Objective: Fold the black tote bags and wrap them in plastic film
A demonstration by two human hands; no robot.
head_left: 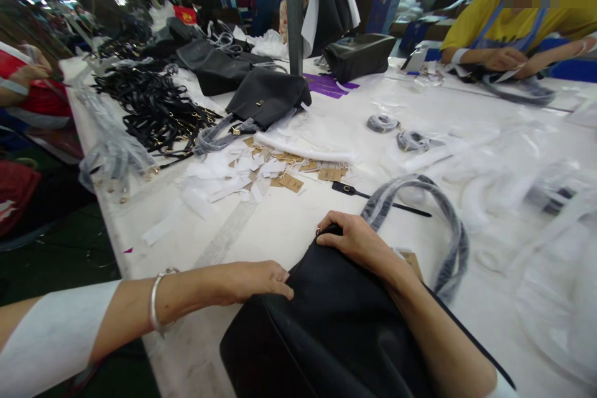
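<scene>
Bright overhead light, edge distortion

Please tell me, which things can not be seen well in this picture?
All in the head view:
1. The black bag: its lower part is cut off by the bottom edge.
2. The right hand: its fingertips curl over the bag's top and are hidden there.
3. The left hand: the palm faces down on the bag, so any grip is hidden.
4. The brown tags: the print is too small to read.
5. The clear plastic wraps: their contents are blurred.
</scene>
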